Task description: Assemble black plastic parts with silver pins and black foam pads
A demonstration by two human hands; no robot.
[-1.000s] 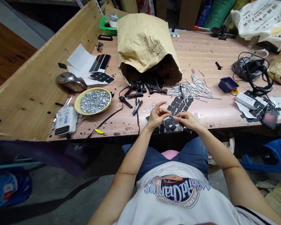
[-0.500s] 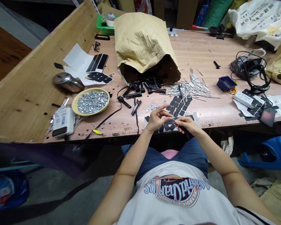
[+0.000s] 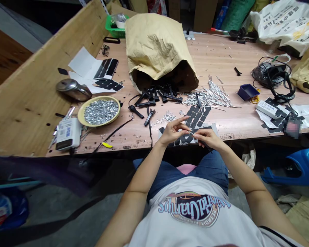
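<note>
My left hand [image 3: 172, 132] and my right hand [image 3: 208, 138] meet just above the near edge of the wooden table [image 3: 221, 58]. Both pinch a thin metal pin [image 3: 192, 133] between their fingertips; a dark piece sticks out under my right hand. Below them lies a white sheet of black adhesive pads [image 3: 195, 118]. A heap of metal pins [image 3: 208, 96] and a scatter of black plastic parts [image 3: 159, 96] lie just beyond, in front of a brown paper bag [image 3: 157, 48] lying open on its side. Small washers [image 3: 167, 117] are strewn near my left hand.
A yellow dish of small metal pieces [image 3: 100, 111] stands at the left, with a white device [image 3: 65, 133] and a metal iron-like object [image 3: 73, 89] near it. A blue tray [image 3: 247, 91], cables [image 3: 275, 75] and a white box [image 3: 269, 109] lie right. A wooden board [image 3: 41, 85] walls the left side.
My hands have drawn slightly closer together and nearer the table edge while keeping their pinch on the pin. The view has shifted a little.
</note>
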